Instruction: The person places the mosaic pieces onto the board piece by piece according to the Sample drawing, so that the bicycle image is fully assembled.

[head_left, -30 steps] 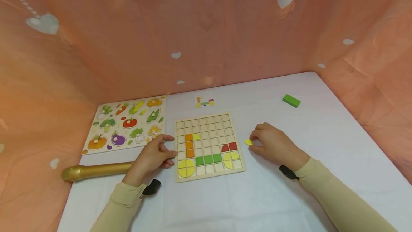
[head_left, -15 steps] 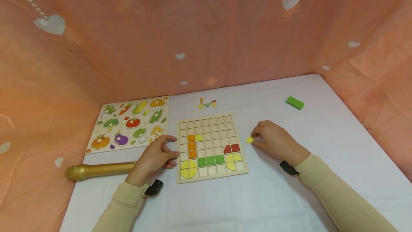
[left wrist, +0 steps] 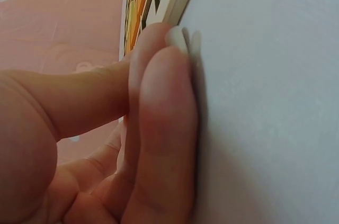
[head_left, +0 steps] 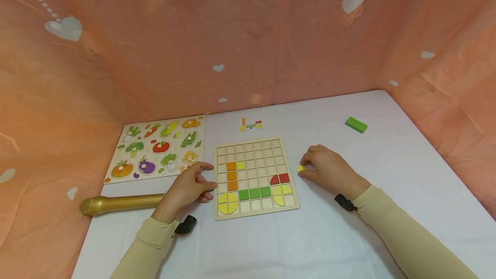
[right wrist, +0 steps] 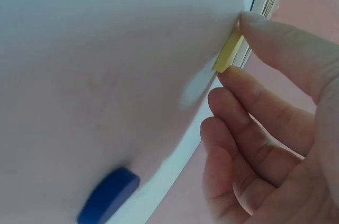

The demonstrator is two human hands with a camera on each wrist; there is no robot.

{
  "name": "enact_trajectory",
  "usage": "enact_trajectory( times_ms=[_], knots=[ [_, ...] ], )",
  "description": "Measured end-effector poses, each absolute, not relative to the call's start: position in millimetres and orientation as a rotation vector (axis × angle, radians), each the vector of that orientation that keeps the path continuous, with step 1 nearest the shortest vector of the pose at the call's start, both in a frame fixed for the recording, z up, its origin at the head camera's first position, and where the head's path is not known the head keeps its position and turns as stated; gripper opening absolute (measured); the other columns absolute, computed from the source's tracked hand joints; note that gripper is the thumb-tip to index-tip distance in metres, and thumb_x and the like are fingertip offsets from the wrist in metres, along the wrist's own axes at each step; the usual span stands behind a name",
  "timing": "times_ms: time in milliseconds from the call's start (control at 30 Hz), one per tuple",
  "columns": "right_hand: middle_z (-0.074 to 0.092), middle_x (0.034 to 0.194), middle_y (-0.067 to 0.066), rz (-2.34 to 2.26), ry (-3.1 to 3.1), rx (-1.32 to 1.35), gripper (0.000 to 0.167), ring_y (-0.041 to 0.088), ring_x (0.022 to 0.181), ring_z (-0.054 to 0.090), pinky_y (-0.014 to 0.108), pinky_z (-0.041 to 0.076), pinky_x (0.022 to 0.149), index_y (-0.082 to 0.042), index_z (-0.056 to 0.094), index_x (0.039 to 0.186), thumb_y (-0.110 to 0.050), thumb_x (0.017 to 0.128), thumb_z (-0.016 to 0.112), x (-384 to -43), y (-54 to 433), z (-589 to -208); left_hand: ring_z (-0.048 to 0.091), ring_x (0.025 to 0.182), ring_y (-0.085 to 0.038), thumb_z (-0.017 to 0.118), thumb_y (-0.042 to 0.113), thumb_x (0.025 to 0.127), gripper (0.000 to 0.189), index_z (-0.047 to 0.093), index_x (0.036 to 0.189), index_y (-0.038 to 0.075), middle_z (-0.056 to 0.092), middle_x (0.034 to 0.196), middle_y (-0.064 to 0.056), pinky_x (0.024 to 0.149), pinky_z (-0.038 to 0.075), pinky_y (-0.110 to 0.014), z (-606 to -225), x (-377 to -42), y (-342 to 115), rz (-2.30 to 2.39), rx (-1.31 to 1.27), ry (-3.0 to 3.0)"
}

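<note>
A square wooden grid board [head_left: 255, 205] lies on the white table, with orange, yellow, green and red pieces set in some cells. At its left edge, my left hand [head_left: 191, 185] has relaxed fingers, with fingertips right by the rim in the left wrist view. Just off the board's right side, my right hand [head_left: 327, 168] pinches a yellow quarter-circle piece [right wrist: 229, 52] between thumb and index finger. The other right fingers are loosely curled. A blue piece [right wrist: 107, 196] with a curved side lies on the table in the right wrist view; the right hand hides it from the head view.
Behind the board lies a small pattern card [head_left: 250, 122]. A vegetable knob puzzle [head_left: 155, 158] is at the left, with a gold microphone-shaped object [head_left: 120, 203] in front of it. A green block [head_left: 356, 124] sits at the back right. Pink curtains [head_left: 248, 33] enclose the table.
The right hand has edged slightly closer to the board and turned the yellow quarter-circle piece, so less of it shows. The left hand stays by the left edge. The head view shifts slightly.
</note>
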State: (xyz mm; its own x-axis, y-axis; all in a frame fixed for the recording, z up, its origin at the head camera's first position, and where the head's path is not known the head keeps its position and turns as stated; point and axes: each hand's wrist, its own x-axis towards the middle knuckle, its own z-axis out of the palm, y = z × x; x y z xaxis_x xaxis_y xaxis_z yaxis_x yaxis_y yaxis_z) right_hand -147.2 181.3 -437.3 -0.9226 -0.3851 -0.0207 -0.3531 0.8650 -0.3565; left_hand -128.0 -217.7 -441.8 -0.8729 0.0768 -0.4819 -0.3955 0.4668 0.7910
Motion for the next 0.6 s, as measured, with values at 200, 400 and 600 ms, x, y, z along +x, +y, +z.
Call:
enact_trajectory(
  times_ms=[200, 400, 600],
  knots=[
    [0.071, 0.098, -0.003, -0.509, 2.946, -0.609, 0.018, 0.019, 0.099, 0.065, 0.042, 0.062, 0.089, -0.011, 0.081, 0.102, -0.022, 0.090, 0.089, -147, 179, -437, 0.073, 0.069, -0.021, 0.081, 0.008, 0.097, 0.055, 0.056, 0.146, 0.012, 0.064, 0.091, -0.013, 0.066, 0.067, -0.032, -442, -128, -218, 1.391, -0.262, 2.266],
    [0.070, 0.098, -0.004, -0.459, 2.940, -0.674, 0.017, 0.015, 0.094, 0.061, 0.036, 0.060, 0.084, -0.012, 0.082, 0.103, -0.019, 0.089, 0.088, -143, 181, -433, 0.074, 0.067, -0.020, 0.081, 0.008, 0.097, 0.054, 0.056, 0.145, 0.012, 0.065, 0.089, -0.013, 0.065, 0.067, -0.031, -443, -130, -218, 1.371, -0.232, 2.285],
    [0.069, 0.100, -0.007, -0.467, 2.927, -0.800, 0.017, 0.010, 0.095, 0.060, 0.032, 0.061, 0.083, -0.016, 0.082, 0.103, -0.016, 0.088, 0.089, -129, 184, -430, 0.074, 0.066, -0.020, 0.081, 0.008, 0.097, 0.054, 0.056, 0.145, 0.011, 0.066, 0.089, -0.013, 0.064, 0.066, -0.031, -445, -130, -220, 1.369, -0.218, 2.292]
  ],
)
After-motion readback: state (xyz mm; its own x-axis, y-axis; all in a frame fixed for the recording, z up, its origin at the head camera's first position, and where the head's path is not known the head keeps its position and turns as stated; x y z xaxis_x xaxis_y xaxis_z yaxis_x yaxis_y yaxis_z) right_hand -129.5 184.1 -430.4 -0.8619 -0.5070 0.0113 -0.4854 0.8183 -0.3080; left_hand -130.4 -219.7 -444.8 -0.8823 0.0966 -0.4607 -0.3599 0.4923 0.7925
